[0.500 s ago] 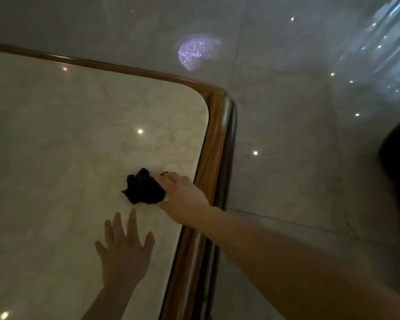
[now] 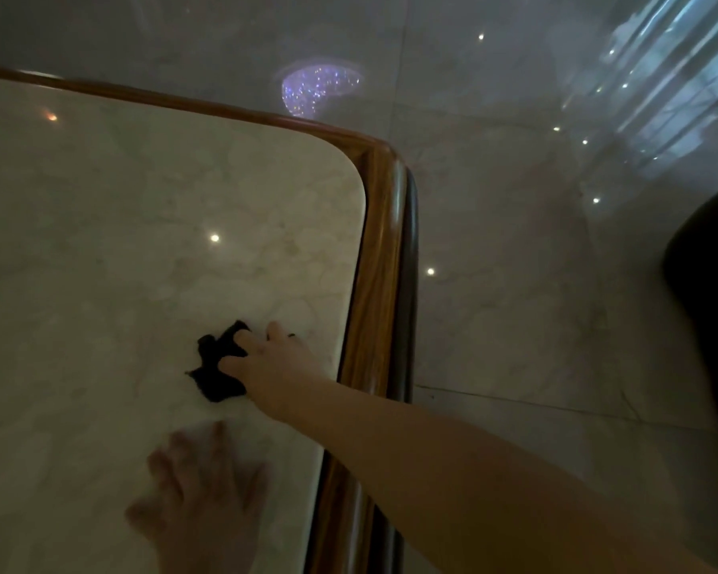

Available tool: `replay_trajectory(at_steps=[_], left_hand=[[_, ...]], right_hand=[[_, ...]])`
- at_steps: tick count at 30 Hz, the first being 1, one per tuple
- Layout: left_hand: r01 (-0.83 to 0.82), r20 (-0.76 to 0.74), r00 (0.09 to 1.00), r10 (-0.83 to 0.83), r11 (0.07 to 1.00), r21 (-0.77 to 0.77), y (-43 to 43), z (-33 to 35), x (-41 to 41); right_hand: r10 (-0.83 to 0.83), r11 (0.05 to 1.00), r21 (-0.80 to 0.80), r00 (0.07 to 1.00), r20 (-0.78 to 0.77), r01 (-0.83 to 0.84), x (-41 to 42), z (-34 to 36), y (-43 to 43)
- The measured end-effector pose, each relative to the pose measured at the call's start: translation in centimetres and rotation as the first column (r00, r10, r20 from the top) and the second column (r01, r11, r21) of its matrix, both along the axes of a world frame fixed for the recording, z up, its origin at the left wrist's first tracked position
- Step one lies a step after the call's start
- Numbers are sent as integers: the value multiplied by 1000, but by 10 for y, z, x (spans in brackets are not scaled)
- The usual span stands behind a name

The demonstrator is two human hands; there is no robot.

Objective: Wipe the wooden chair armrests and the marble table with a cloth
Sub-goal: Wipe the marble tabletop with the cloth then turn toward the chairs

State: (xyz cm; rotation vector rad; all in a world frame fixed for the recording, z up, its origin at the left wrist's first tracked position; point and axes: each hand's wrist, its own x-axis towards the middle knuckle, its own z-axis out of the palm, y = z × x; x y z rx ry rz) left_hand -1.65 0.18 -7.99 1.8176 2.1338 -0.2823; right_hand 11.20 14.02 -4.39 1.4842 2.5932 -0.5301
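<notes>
A pale marble table (image 2: 121, 250) with a rounded wooden rim (image 2: 376, 258) fills the left of the view. A small crumpled black cloth (image 2: 214, 372) lies on the marble near the right rim. My right hand (image 2: 276, 362) presses down on the cloth's right side, fingers spread over it, the arm reaching in from the lower right. My left hand (image 2: 202, 503) is blurred, fingers apart, flat over the marble below the cloth and holding nothing. No chair armrest is in view.
Glossy grey floor tiles (image 2: 535, 283) with spots of reflected light lie beyond the table's corner on the right. A dark rounded shape (image 2: 709, 325) stands at the right edge.
My right hand has slid the cloth slightly to the left, away from the wooden rim. My left hand has drawn back toward me and now looks blurred with motion.
</notes>
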Motion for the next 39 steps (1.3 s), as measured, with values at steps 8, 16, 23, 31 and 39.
replay_trajectory(at_steps=[8, 16, 23, 31, 39], left_hand=[[-16, -29, 999, 13, 997, -70, 4, 15, 1], [-3, -59, 998, 1, 999, -44, 14, 64, 19], [111, -66, 992, -106, 991, 70, 12, 131, 52], [303, -40, 952, -303, 920, 250, -11, 241, 115], [432, -28, 891, -453, 829, 356, -41, 347, 192]], right_hand=[[-190, 978, -127, 960, -206, 166, 37, 23, -21], [-257, 966, -77, 916, -309, 245, 84, 87, -45], [-336, 939, -61, 868, -366, 338, 144, 160, -78], [-457, 877, -36, 808, -371, 480, 226, 258, -137], [-593, 749, 25, 687, -421, 662, 311, 348, -212]])
